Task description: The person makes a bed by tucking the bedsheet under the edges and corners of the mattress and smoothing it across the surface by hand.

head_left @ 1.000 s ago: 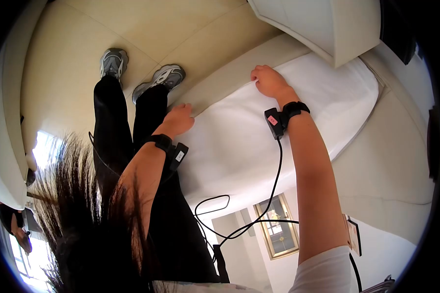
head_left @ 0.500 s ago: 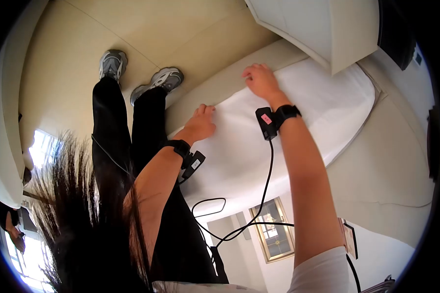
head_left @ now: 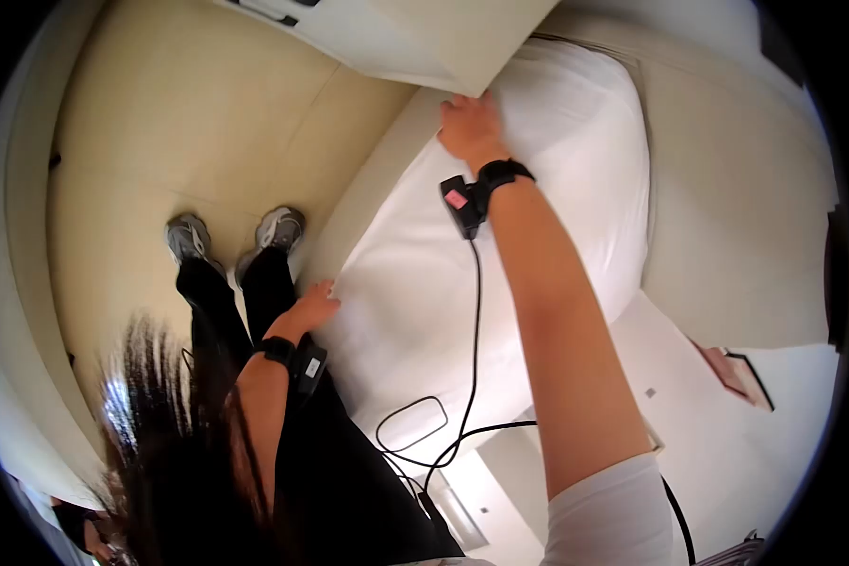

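A white sheet (head_left: 557, 170) lies over a beige padded seat or bed, its near edge running between my two hands. My right hand (head_left: 472, 127) is closed at that edge on the far side, close to the corner of a pale cabinet-like piece. Lower down, my left hand (head_left: 313, 307) pinches the edge beside my legs, a bit of white showing at its fingertips. A black wrist strap with a small box is on each wrist: the right box (head_left: 459, 208) bears a pink label, the left box (head_left: 308, 370) a white one.
A black cable (head_left: 476, 321) hangs from the right box and loops over the sheet. The pale furniture (head_left: 424, 47) juts in above. My grey shoes (head_left: 280, 229) stand on the beige tiled floor (head_left: 189, 113). Hair covers the lower left, where part of another person (head_left: 90, 533) shows.
My hands have moved farther apart along the sheet's edge, with the edge stretched between them. The view has shifted, and the pale furniture now sits nearer my right hand.
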